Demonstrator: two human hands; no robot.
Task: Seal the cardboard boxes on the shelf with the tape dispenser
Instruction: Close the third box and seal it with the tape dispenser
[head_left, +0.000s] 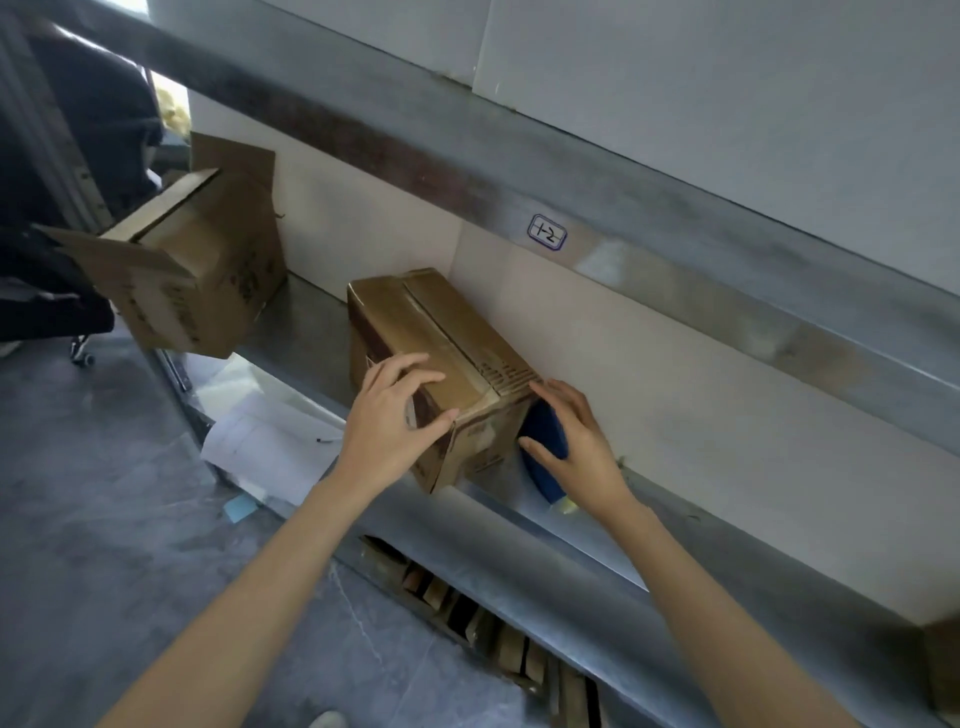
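Cardboard box on shelf, seam running away from the person; left hand grips its near corner, right hand grasps tape dispenser just beside it.

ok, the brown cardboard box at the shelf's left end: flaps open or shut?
Open. The left brown cardboard box has one flap standing up and another splayed outward.
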